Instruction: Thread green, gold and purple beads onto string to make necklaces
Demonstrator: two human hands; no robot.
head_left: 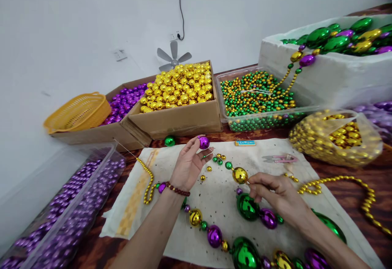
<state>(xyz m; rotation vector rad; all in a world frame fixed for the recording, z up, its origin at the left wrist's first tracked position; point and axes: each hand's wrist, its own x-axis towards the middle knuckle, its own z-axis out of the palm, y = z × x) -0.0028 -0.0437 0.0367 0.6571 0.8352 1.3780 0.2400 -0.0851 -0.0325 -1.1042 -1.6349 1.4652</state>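
Observation:
My left hand (191,160) holds a purple bead (203,142) between thumb and fingers, above the white cloth (214,195). A thin strand runs from it through a small green bead (228,165) and a large gold bead (240,175). At the gold bead's lower right, my right hand (272,193) pinches the strand. Below lie a big green bead (248,207) and a purple one (268,218). A string of large purple, gold and green beads (214,236) curves along the front of the cloth. Small loose beads (209,169) rest between my hands.
Boxes of gold beads (180,87) and purple beads (125,99) stand behind, near a mixed-bead tub (257,97), foam box (306,72) and bag (337,138). A purple-bead bin (70,207) is left. Pink-handled snips (280,159) and a gold bead chain (346,179) lie right.

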